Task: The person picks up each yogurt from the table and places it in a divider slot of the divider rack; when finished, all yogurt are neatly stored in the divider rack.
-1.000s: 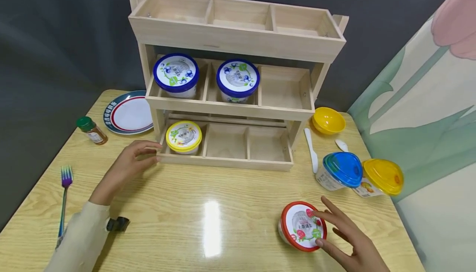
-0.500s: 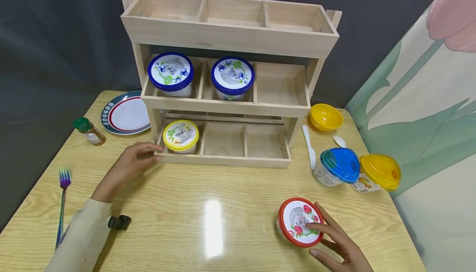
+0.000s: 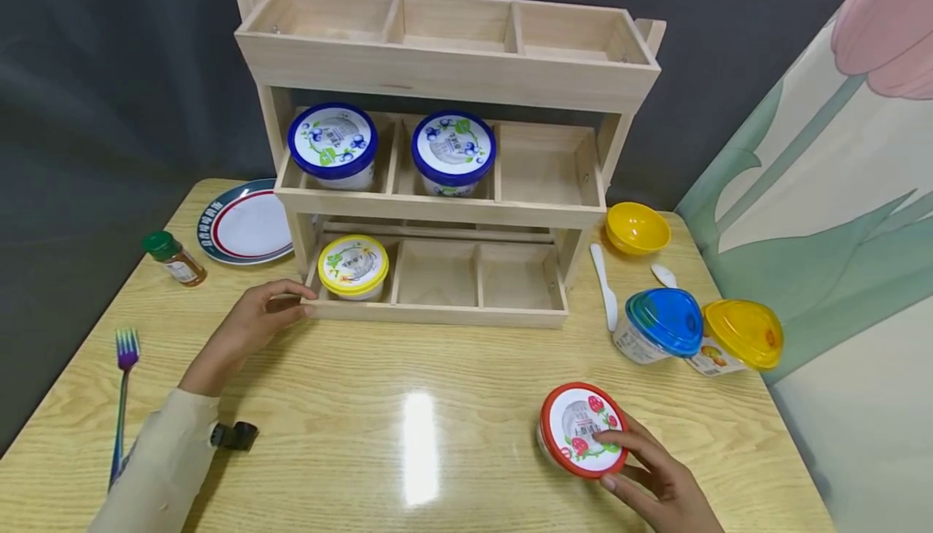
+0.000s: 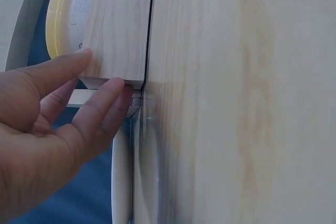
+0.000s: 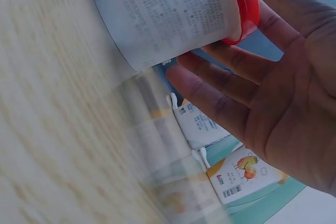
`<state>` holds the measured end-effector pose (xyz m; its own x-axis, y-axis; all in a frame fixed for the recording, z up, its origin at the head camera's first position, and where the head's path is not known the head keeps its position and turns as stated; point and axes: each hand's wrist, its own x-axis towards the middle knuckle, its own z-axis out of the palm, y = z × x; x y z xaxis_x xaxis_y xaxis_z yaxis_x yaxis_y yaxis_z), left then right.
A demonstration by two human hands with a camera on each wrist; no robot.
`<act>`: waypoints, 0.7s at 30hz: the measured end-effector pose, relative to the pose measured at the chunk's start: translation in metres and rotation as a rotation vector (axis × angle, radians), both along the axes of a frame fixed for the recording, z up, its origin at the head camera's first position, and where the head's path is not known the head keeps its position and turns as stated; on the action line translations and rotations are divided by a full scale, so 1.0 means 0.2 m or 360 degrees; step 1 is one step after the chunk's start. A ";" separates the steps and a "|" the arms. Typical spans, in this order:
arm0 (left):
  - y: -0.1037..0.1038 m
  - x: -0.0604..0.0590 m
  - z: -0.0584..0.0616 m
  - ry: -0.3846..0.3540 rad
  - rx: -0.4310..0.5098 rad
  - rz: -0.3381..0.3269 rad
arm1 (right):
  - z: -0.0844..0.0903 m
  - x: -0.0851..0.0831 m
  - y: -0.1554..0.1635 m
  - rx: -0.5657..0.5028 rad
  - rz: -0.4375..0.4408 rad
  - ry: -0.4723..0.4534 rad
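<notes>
My left hand is at the lower left front corner of a wooden three-tier shelf. Its thumb and fingers touch two sides of that corner in the left wrist view. A yellow-lidded tub sits in the compartment beside it. At the front right, my right hand grips a white ice cream tub with a red lid and strawberry pictures. One finger lies over the lid and the thumb is at its rim. Other fingers reach around the tub in the right wrist view.
Two blue-lidded tubs stand in the middle tier. Right of the shelf are a yellow bowl, a white knife, a blue-lidded cup and a yellow-lidded cup. A plate, spice jar and fork lie left.
My right hand has moved in from the right and closed around the red-lidded tub. The head view has shifted slightly. My left hand stays at the shelf corner.
</notes>
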<state>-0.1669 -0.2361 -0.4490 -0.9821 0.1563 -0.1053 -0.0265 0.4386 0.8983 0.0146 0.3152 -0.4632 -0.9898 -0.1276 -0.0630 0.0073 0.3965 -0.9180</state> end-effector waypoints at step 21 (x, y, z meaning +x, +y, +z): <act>-0.01 0.00 -0.01 -0.0104 0.0187 0.0015 | -0.06 -0.02 0.02 -0.0334 0.0209 0.0239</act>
<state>-0.1665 -0.2374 -0.4506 -0.9752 0.1620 -0.1506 -0.0903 0.3298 0.9397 0.0112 0.3194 -0.4747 -0.9602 -0.2503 0.1241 -0.1735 0.1860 -0.9671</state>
